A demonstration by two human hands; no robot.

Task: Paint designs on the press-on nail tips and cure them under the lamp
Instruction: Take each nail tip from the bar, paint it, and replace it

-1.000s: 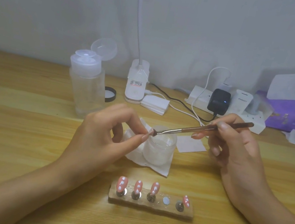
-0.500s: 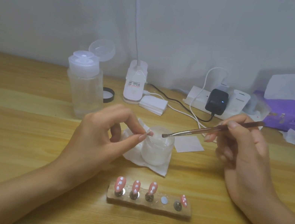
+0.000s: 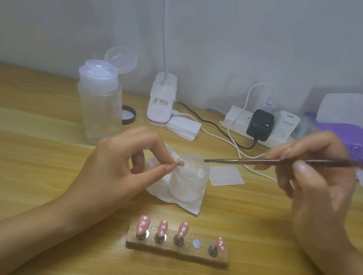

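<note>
Nail tip (image 3: 180, 162) pinched over a frosted jar

"PISEN" on a white charger (image 3: 287, 124) in the power strip (image 3: 235, 122) is the only writing that reads; the lamp base (image 3: 161, 100) label is too small. The left hand (image 3: 119, 165) pinches the pink tip between thumb and forefinger, free end pointing right (its axis is hard to judge). The right hand (image 3: 320, 186) grips a slim, metallic-brown brush (image 3: 256, 161), lying nearly level with its bristles pointing left at the rim of the round jar (image 3: 188, 184). The jar stands on a crumpled white wipe (image 3: 176, 203). Four dotted pink tips (image 3: 163, 227) stand on pegs in a rough wooden block (image 3: 177, 250).
</note>
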